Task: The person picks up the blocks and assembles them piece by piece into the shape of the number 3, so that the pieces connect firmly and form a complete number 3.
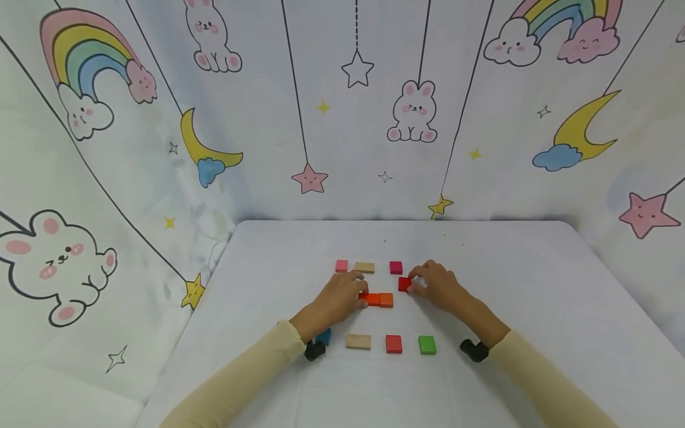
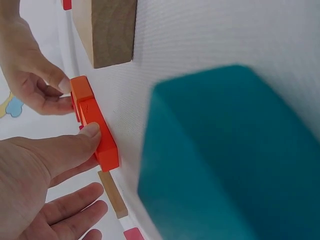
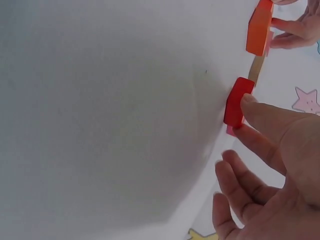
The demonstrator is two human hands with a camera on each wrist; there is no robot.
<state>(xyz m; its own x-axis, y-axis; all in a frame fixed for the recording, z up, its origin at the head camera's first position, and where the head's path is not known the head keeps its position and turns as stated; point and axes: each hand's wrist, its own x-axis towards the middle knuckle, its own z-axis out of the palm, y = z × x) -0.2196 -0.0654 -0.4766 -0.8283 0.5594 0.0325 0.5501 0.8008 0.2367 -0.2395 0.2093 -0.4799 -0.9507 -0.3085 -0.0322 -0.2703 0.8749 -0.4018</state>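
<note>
In the head view my left hand (image 1: 337, 297) pinches a long orange-red block (image 1: 371, 299) by its left part. An orange square block (image 1: 386, 300) touches that block's right end. My right hand (image 1: 441, 288) holds a red square block (image 1: 404, 284) between thumb and finger, just behind and right of the orange one. In the left wrist view the thumb lies on the near side of the orange-red block (image 2: 104, 142). The right wrist view has the red block (image 3: 236, 102) between thumb and index finger, with the other fingers spread loosely.
Behind the hands lie a pink block (image 1: 341, 266), a wooden block (image 1: 365, 267) and a crimson block (image 1: 396, 267). Nearer are a teal block (image 1: 323, 337), another wooden block (image 1: 358, 342), a red block (image 1: 393, 344) and a green block (image 1: 427, 345) on the white table (image 1: 535, 267).
</note>
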